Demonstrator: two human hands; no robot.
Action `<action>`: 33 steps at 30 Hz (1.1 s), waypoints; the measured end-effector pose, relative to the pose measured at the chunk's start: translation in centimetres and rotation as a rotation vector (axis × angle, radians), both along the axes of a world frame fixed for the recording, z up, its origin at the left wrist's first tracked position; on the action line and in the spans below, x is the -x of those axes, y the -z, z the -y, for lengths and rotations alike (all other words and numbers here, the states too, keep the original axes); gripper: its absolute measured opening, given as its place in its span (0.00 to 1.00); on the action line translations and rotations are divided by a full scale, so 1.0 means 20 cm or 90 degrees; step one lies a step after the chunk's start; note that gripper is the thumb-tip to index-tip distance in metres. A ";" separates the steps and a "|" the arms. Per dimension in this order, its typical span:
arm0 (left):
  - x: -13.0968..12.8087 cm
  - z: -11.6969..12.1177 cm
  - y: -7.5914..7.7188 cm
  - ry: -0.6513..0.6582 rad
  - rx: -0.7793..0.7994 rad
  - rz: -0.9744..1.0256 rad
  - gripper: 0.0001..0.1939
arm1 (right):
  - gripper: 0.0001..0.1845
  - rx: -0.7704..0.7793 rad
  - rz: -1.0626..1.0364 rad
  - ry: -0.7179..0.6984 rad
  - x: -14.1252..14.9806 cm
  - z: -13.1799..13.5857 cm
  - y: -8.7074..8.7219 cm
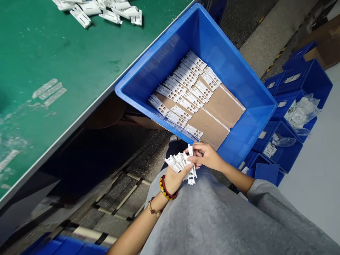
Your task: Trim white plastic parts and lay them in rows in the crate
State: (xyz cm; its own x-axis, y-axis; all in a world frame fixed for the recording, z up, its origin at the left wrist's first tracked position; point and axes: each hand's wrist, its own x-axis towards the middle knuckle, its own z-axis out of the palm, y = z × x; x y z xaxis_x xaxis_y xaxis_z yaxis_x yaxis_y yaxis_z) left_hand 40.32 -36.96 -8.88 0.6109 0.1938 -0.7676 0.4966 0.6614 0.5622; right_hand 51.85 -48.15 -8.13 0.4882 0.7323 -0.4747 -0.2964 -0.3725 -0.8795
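- Holding a bunch of slim white parts point(178, 161), you are working just outside the blue bin point(225, 56), on the side nearest your body.
- Your left grip point(175, 179) is cradling the fanned bunch, its thumb pressing across the pieces.
- Your right grip point(208, 156) is pinching the bunch's end nearer the bin between thumb and fingers; I cannot tell whether it is pinching one piece or several.
- The parts are looking like moulded plastic, so they are probably weighing little, feeling stiff and sliding easily over one another.
- Their notched ends are seeming the most fragile spots, so pinching one piece by its long edges, near mid-length, is looking safest.
- White strips point(183, 79) are lying in rows on cardboard point(217, 109) inside the bin, while a loose heap point(81, 16) is resting on the table point(87, 60) left of the bin.
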 end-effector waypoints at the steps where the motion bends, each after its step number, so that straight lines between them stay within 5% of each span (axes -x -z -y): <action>1: 0.01 0.01 0.00 -0.005 0.056 0.005 0.23 | 0.21 -0.003 -0.040 0.003 0.00 0.00 0.01; 4: 0.01 0.03 0.00 -0.027 0.162 0.020 0.27 | 0.21 -0.025 -0.115 0.028 -0.02 0.00 0.02; 8: -0.02 -0.01 0.00 -0.126 0.082 0.011 0.23 | 0.22 -0.052 -0.121 0.148 -0.11 0.03 0.04; 11: -0.03 -0.05 0.03 -0.120 0.037 -0.003 0.21 | 0.22 0.028 -0.002 0.212 -0.26 0.07 0.15; 15: -0.04 -0.07 0.04 -0.081 0.064 0.021 0.20 | 0.17 0.252 0.412 0.055 -0.43 0.09 0.48; 17: -0.04 -0.07 0.03 -0.105 0.101 0.014 0.20 | 0.18 0.359 0.493 -0.104 -0.44 0.07 0.65; 20: -0.04 -0.06 0.02 -0.142 0.143 -0.021 0.19 | 0.18 0.389 0.509 -0.189 -0.40 0.05 0.81; 33: -0.04 -0.05 0.05 -0.089 0.013 -0.057 0.22 | 0.15 0.418 0.560 -0.194 -0.35 0.04 0.80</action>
State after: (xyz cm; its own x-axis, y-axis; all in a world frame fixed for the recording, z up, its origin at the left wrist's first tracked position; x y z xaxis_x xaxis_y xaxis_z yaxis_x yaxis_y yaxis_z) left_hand 41.07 -35.87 -9.80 0.5083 0.2557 -0.8223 0.4469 0.7379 0.5057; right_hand 58.93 -48.89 -24.16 0.6861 0.6135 -0.3910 0.5081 -0.7887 -0.3460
